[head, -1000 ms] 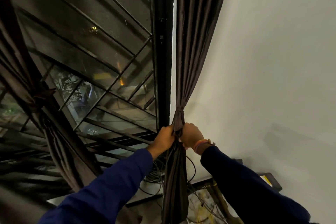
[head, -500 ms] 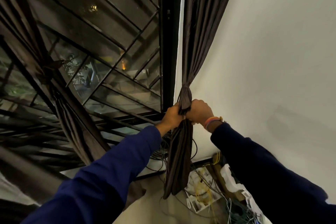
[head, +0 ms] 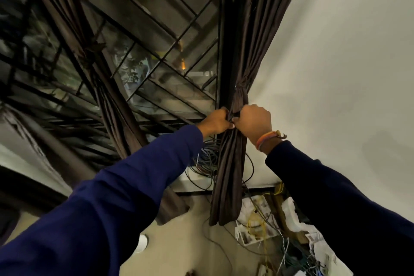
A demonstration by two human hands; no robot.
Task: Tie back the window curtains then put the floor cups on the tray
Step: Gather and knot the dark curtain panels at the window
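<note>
Now both hands grip the right curtain [head: 230, 163] just under its knot.
Left hand [head: 215, 121] and right hand [head: 254, 123] clench gathered fabric; a cup [head: 141, 243] sits on the floor [head: 190, 251], cables [head: 205, 163] beyond, the left curtain [head: 94, 56] tied at the window [head: 161, 36].

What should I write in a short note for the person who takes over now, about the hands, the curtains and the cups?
Left hand and right hand: both grip the right curtain just below its gathered knot, beside the window frame.
Left curtain: already tied back.
Right curtain: bunched, tie being finished; not yet released.
One white cup shows on the floor, partly hidden by the left sleeve. No tray in view.
Left to do: finish the tie, then put the floor cups on the tray.
</note>
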